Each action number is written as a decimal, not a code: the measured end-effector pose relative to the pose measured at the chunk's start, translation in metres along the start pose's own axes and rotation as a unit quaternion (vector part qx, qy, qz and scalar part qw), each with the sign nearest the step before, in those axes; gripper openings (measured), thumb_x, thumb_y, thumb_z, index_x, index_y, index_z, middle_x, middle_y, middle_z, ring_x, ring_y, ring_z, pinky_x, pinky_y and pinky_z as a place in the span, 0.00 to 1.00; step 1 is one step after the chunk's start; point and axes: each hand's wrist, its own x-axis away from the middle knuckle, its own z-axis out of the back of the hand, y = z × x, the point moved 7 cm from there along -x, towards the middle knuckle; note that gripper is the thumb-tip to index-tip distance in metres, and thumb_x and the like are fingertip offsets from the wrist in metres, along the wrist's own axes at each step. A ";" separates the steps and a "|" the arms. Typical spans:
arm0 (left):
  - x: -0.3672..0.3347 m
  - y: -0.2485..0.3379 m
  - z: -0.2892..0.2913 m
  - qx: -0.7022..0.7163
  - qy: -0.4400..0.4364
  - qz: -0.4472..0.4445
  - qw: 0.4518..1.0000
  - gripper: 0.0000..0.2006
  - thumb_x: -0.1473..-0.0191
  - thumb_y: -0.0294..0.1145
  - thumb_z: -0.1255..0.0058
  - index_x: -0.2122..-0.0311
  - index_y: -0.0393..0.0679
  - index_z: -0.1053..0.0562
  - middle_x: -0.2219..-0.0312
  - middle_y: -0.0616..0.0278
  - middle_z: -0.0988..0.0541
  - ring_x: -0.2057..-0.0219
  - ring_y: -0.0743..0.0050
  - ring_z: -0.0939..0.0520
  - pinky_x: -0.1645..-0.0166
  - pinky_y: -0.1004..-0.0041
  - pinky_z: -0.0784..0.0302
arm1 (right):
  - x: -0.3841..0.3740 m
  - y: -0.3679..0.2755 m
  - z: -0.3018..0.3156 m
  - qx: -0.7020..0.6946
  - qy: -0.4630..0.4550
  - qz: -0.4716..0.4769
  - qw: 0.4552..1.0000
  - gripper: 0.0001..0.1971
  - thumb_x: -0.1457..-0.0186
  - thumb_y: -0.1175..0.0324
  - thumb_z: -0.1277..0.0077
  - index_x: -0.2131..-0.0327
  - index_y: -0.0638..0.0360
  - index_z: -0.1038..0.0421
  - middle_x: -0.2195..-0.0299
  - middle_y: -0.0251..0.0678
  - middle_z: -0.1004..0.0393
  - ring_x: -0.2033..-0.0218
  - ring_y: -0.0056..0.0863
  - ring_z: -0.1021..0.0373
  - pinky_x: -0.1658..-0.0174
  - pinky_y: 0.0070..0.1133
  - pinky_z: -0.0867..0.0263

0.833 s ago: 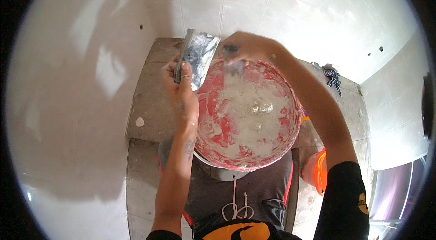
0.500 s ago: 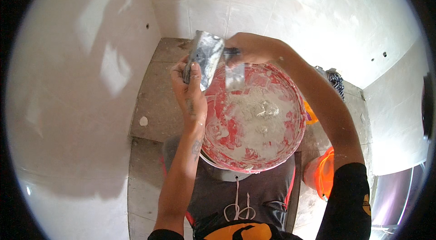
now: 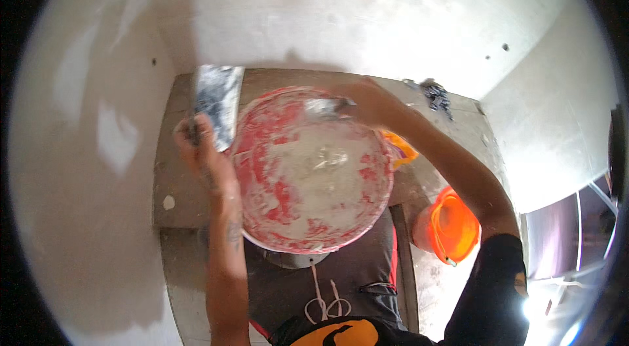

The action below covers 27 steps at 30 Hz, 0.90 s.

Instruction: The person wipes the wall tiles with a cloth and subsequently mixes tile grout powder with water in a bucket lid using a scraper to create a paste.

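My left hand (image 3: pixel 208 153) is closed round a plastering trowel (image 3: pixel 221 100), whose flat metal blade is smeared with pale paste. It holds the trowel tilted up beside the left rim of a round red basin (image 3: pixel 270 198). My right hand (image 3: pixel 368 103), somewhat blurred, grips a putty knife (image 3: pixel 321 109) by its dark handle. The knife's short blade points left, over the far part of the basin. Whitish-grey paste (image 3: pixel 314 175) coats much of the basin's inside, with a wetter lump near the middle. The basin sits over my lap, close to my knees.
An orange bucket (image 3: pixel 449 225) stands on the floor to my right. Past the basin's right rim lies an orange and yellow bag (image 3: pixel 401 148). A striped cloth (image 3: pixel 437 98) rests near the far wall (image 3: pixel 314 18). Another pale wall (image 3: pixel 85 182) rises close on the left.
The trowel and putty knife, close together before, are now apart. My left hand has drawn the trowel left, while the knife has swung from pointing down to pointing left. The whole view has shifted.
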 end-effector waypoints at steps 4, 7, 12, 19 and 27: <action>-0.001 0.004 -0.004 0.033 -0.036 -0.009 0.999 0.23 0.44 0.49 0.51 0.62 0.34 0.37 0.65 0.60 0.33 0.64 0.78 0.33 0.56 0.75 0.34 | 0.016 0.005 -0.007 0.009 0.013 -0.120 0.993 0.11 0.53 0.72 0.48 0.64 0.60 0.30 0.73 0.46 0.26 0.66 0.45 0.28 0.64 0.33 0.34; 0.000 0.006 -0.003 0.085 -0.038 0.001 0.996 0.22 0.44 0.48 0.50 0.64 0.35 0.37 0.66 0.61 0.32 0.65 0.80 0.33 0.57 0.77 0.34 | 0.025 -0.025 -0.026 0.037 -0.012 -0.037 0.999 0.10 0.53 0.75 0.50 0.64 0.60 0.31 0.73 0.46 0.26 0.69 0.45 0.28 0.66 0.33 0.34; -0.005 -0.002 -0.001 0.080 -0.042 -0.005 0.996 0.20 0.44 0.45 0.50 0.65 0.36 0.37 0.67 0.61 0.30 0.67 0.80 0.32 0.58 0.77 0.34 | 0.037 -0.056 -0.009 0.055 0.067 0.051 0.995 0.08 0.52 0.77 0.50 0.65 0.61 0.31 0.74 0.45 0.27 0.71 0.44 0.29 0.67 0.33 0.34; 0.002 0.002 -0.008 0.116 -0.053 0.005 0.992 0.18 0.43 0.43 0.51 0.63 0.37 0.38 0.59 0.57 0.31 0.62 0.78 0.32 0.54 0.75 0.35 | 0.011 -0.025 0.024 -0.003 -0.054 -0.104 0.993 0.11 0.48 0.70 0.51 0.63 0.62 0.38 0.72 0.50 0.28 0.71 0.41 0.30 0.66 0.32 0.37; 0.001 -0.003 -0.009 0.127 -0.089 0.048 0.987 0.15 0.42 0.39 0.53 0.62 0.38 0.39 0.55 0.53 0.32 0.58 0.74 0.32 0.49 0.72 0.36 | 0.015 -0.033 0.013 0.023 -0.179 -0.124 0.976 0.16 0.56 0.74 0.47 0.62 0.59 0.39 0.68 0.40 0.34 0.62 0.37 0.34 0.57 0.27 0.39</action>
